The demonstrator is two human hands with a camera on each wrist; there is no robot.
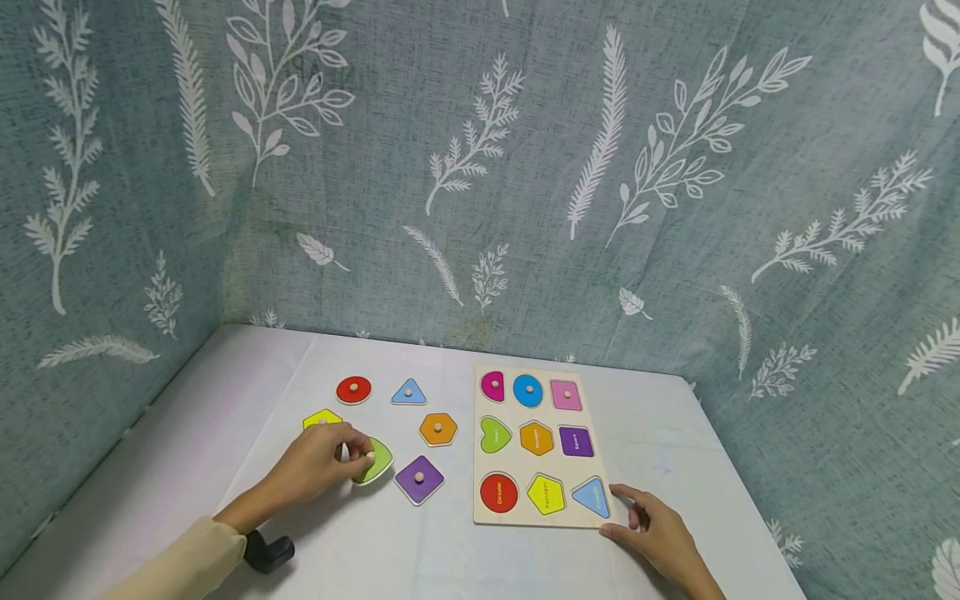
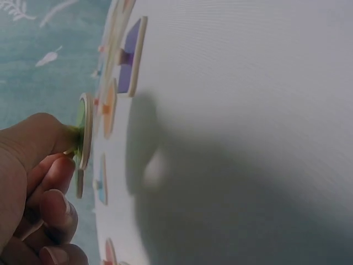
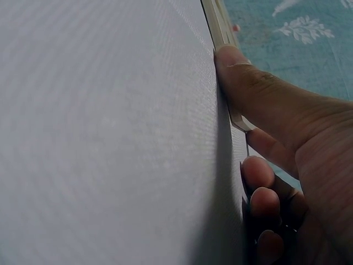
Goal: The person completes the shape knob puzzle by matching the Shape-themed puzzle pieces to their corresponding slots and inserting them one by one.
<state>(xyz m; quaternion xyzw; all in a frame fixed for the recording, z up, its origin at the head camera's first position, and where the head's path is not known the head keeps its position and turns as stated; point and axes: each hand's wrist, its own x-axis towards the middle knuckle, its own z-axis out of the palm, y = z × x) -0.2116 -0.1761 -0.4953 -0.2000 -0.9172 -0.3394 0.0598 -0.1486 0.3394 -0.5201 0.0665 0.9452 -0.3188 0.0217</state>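
My left hand [image 1: 318, 467] pinches the knob of a green heart-shaped puzzle piece [image 1: 381, 461] between thumb and fingers. In the left wrist view the green piece [image 2: 84, 132] is tilted up on edge, its shadow falling on the cloth. My right hand [image 1: 660, 533] holds the near right corner of the wooden puzzle board [image 1: 517, 462], thumb on the front edge and index finger along the side. Knobbed pieces fill the board's far row: a magenta semicircle [image 1: 492, 386], a blue oval [image 1: 528, 390] and a pink square [image 1: 566, 395]. Its other two rows show coloured, labelled shapes without knobs.
Loose knobbed pieces lie left of the board: a red circle [image 1: 354, 389], blue triangle [image 1: 408, 392], orange hexagon [image 1: 438, 429], purple square [image 1: 420, 480] and a yellow piece [image 1: 322, 418] partly behind my left hand. Patterned curtains [image 1: 525, 275] border the white table [image 1: 420, 558].
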